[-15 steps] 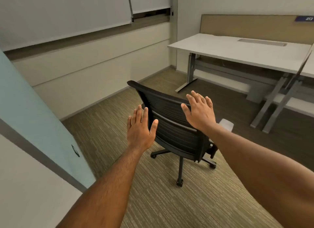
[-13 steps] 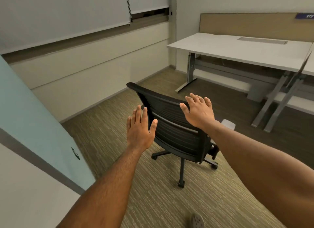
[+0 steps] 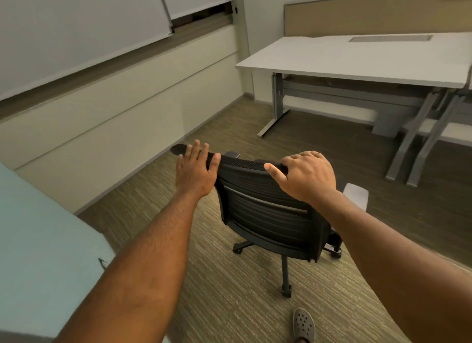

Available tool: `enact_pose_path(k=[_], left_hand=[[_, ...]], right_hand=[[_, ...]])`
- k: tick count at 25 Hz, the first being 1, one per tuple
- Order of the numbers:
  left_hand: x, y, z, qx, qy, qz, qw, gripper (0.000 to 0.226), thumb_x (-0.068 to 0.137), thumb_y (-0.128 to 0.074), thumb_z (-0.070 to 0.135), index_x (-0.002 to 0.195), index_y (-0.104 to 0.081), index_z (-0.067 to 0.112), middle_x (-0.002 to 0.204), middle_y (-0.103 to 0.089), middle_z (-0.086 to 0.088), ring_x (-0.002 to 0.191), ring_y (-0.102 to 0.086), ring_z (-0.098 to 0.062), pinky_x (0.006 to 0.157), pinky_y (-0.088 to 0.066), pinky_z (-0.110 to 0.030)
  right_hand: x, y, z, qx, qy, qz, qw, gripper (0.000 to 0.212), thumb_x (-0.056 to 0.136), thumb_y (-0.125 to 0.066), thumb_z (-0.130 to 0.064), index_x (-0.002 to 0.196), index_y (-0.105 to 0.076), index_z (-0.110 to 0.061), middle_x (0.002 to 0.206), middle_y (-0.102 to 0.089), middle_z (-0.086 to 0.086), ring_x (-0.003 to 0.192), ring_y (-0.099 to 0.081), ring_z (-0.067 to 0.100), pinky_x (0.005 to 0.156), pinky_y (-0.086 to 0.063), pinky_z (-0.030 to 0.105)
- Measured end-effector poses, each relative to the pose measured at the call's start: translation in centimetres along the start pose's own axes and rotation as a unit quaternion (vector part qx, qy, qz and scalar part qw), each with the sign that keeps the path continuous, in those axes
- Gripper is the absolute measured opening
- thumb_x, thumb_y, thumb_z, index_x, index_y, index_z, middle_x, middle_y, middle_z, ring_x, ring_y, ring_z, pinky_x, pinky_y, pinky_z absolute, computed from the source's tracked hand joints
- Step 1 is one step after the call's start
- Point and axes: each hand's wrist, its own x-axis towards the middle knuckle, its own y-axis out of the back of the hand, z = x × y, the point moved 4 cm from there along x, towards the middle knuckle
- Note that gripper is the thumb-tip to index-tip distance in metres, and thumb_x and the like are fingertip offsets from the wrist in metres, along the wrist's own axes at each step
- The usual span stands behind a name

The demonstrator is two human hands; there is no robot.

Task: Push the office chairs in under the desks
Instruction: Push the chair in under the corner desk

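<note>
A black mesh-backed office chair (image 3: 265, 215) on casters stands on the carpet, its back towards me. My left hand (image 3: 196, 172) lies flat on the left end of the backrest's top edge, fingers spread over it. My right hand (image 3: 306, 176) is curled over the right part of that edge, thumb on the near side. A white desk (image 3: 357, 59) on grey legs stands beyond the chair at the upper right, with open floor between them.
A pale wall with window blinds (image 3: 76, 23) runs along the left. A light blue surface (image 3: 38, 253) fills the lower left corner. Grey desk legs (image 3: 413, 143) of a second desk stand at the right. My grey shoe (image 3: 303, 326) shows at the bottom.
Both hands moved forward from the air behind the chair onto the top of its backrest; the right hand has closed over the edge. I have stepped closer to the chair.
</note>
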Motion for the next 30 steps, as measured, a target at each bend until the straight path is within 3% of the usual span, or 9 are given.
enact_pose_path(k=[3,5,8,11,17,21,23,25,30], left_hand=[[5.2,-0.7,-0.8,-0.001,-0.002,0.002,1.000,0.075,0.098,-0.010,0.068,0.159,-0.018,0.026,0.168,-0.007,0.001,0.154,0.001,-0.018,0.124,0.003,-0.045],[8.3,-1.4,-1.3,0.000,-0.015,0.013,1.000,0.080,0.095,-0.009,0.072,0.155,-0.033,0.025,0.165,-0.023,-0.001,0.154,-0.011,-0.022,0.123,-0.004,-0.047],[11.9,-1.7,-0.8,-0.017,-0.069,0.042,0.997,0.086,0.091,-0.007,0.076,0.120,-0.067,0.021,0.125,-0.066,-0.004,0.125,-0.052,-0.027,0.114,-0.028,-0.054],[15.8,-1.5,0.7,-0.027,-0.074,0.064,0.995,0.081,0.094,-0.013,0.072,0.090,-0.071,0.015,0.084,-0.061,0.003,0.085,-0.055,-0.023,0.101,-0.040,-0.054],[22.8,-3.2,4.5,-0.007,-0.065,0.059,0.996,0.082,0.091,-0.018,0.076,0.073,-0.071,0.016,0.070,-0.060,0.001,0.075,-0.054,-0.023,0.069,-0.046,-0.039],[26.1,-5.1,6.3,0.032,-0.087,0.055,0.994,0.084,0.090,-0.009,0.078,0.073,-0.065,0.017,0.078,-0.060,-0.002,0.082,-0.056,-0.028,0.071,-0.046,-0.041],[28.0,-5.9,6.7,0.042,-0.081,0.051,0.995,0.081,0.092,-0.013,0.074,0.099,-0.070,0.017,0.102,-0.065,-0.007,0.099,-0.059,-0.030,0.084,-0.047,-0.045],[30.4,-6.5,6.9,0.041,-0.062,0.046,0.996,0.081,0.090,-0.017,0.073,0.127,-0.063,0.018,0.126,-0.061,-0.008,0.115,-0.055,-0.031,0.097,-0.044,-0.048],[36.6,-7.5,6.0,0.038,-0.040,0.046,0.997,0.080,0.086,-0.023,0.070,0.136,-0.057,0.018,0.139,-0.056,-0.007,0.126,-0.051,-0.032,0.104,-0.040,-0.049]], right_hand=[[2.2,-0.4,1.7,0.017,-0.001,-0.001,1.000,0.084,0.092,-0.008,-0.078,0.118,-0.069,-0.028,0.116,-0.072,-0.005,0.120,-0.059,0.017,0.105,-0.037,0.038],[4.0,-0.7,3.1,0.027,-0.001,0.002,1.000,0.081,0.093,-0.010,-0.077,0.126,-0.066,-0.028,0.123,-0.069,-0.005,0.125,-0.056,0.016,0.107,-0.035,0.036],[6.9,-1.5,5.5,0.036,-0.006,0.008,0.999,0.081,0.093,-0.011,-0.077,0.130,-0.064,-0.028,0.129,-0.067,-0.005,0.129,-0.053,0.015,0.109,-0.034,0.036],[10.4,-2.4,8.5,0.044,-0.016,0.020,0.999,0.083,0.093,-0.010,-0.078,0.131,-0.064,-0.027,0.130,-0.066,-0.005,0.130,-0.052,0.015,0.110,-0.032,0.037],[17.7,-5.2,16.2,0.084,-0.094,0.004,0.992,0.089,0.090,-0.004,-0.081,0.142,-0.053,-0.028,0.148,-0.052,-0.002,0.141,-0.039,0.018,0.116,-0.025,0.042],[23.2,-6.6,20.8,0.076,-0.144,-0.046,0.986,0.095,0.085,0.002,-0.084,0.153,-0.035,-0.031,0.164,-0.025,-0.001,0.151,-0.017,0.021,0.122,-0.010,0.046],[25.8,-7.1,22.4,0.073,-0.153,-0.064,0.983,0.096,0.082,0.004,-0.086,0.156,-0.028,-0.032,0.166,-0.016,-0.001,0.153,-0.009,0.020,0.123,-0.004,0.046],[28.5,-7.5,23.5,0.070,-0.156,-0.069,0.983,0.097,0.081,0.003,-0.086,0.157,-0.025,-0.032,0.167,-0.012,-0.002,0.153,-0.006,0.020,0.123,-0.001,0.046],[34.8,-9.2,23.7,0.058,-0.160,-0.067,0.983,0.092,0.084,-0.002,-0.084,0.157,-0.023,-0.033,0.167,-0.009,-0.001,0.153,-0.005,0.021,0.123,-0.001,0.047]])
